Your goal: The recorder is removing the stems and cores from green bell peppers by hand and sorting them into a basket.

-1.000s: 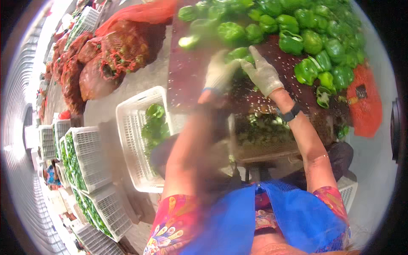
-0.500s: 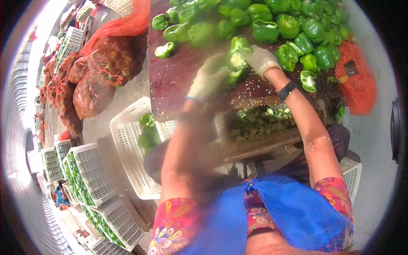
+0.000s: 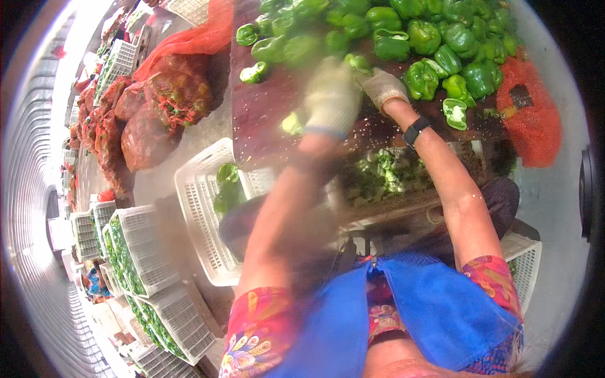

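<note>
Both my hands wear pale knit gloves over the dark red work table, which is sprinkled with white seeds. My right hand is closed, its fingertips gripping a green bell pepper piece. Close on its left is my left hand, reaching to that same piece; its fingers are smeared by motion and a blur over the picture. Beside the left wrist lies a pale green pepper piece. Bell peppers are heaped at the far side, and a cut half sits right of my right hand.
Below the table edge, a trough holds pepper cores and scraps. A white crate with green pieces stands at left. Orange netting hangs at the right corner. Filled net sacks and stacked crates are further left.
My left hand has moved right and away from me, toward my right hand. A pale piece now lies on the table by my left wrist. The view has shifted slightly.
</note>
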Demonstrator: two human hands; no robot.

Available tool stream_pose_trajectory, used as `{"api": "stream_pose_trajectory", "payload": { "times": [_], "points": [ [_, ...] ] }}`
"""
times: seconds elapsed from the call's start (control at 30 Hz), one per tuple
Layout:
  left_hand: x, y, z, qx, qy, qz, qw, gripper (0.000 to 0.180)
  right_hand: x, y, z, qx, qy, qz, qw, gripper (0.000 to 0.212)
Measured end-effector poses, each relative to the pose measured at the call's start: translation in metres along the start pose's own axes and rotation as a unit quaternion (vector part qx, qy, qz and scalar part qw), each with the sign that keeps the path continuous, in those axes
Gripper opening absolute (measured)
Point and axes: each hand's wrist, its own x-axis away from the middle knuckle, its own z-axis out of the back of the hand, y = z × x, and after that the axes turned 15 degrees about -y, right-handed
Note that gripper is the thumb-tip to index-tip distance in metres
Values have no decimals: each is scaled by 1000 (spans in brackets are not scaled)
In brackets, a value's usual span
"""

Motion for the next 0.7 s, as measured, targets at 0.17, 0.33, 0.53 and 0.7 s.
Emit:
{"api": "stream_pose_trajectory", "payload": {
  "times": [0.17, 0.33, 0.53, 0.7],
  "points": [
    [-30, 18, -53, 37, -102, 22, 994, 27, -15, 8, 7, -12, -42, 29, 999, 62],
    [-41, 4, -59, 87, -134, 87, 983, 29, -15, -3, 12, -29, -75, 7, 997, 66],
    [-48, -5, -35, 65, -178, 12, 982, 29, -25, 10, 6, -65, -24, 13, 998, 66],
    [-40, -19, -16, 166, -189, -91, 964, 29, -13, -4, 8, -73, -28, 26, 997, 65]
  ]
}}
